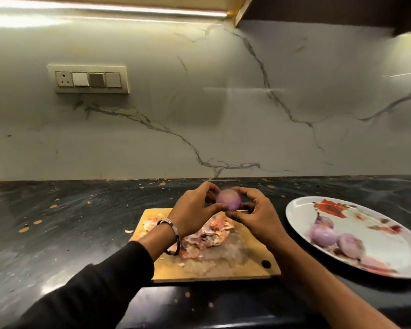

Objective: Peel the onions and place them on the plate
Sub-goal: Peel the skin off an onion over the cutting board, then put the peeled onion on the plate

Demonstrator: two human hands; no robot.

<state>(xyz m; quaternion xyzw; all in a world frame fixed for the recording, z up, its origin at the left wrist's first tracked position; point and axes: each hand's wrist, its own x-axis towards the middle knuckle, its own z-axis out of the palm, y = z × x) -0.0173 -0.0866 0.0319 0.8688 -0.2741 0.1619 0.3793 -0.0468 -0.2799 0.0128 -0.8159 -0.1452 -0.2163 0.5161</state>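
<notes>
A purple peeled onion (228, 199) is held in the air above the far end of the wooden cutting board (223, 267). My left hand (195, 211) grips its left side with curled fingers and thumb. My right hand (253, 213) grips its right side and underside. To the right lies a white flowered plate (301, 210) holding three peeled onions (323, 235), two round ones near the front and one with a pointed tip behind them.
A heap of pinkish onion skins (207, 236) covers the middle of the board. The board sits on a dark speckled countertop (69, 222) against a marble backsplash with a switch panel (88, 79). A metal bangle (173, 233) circles my left wrist.
</notes>
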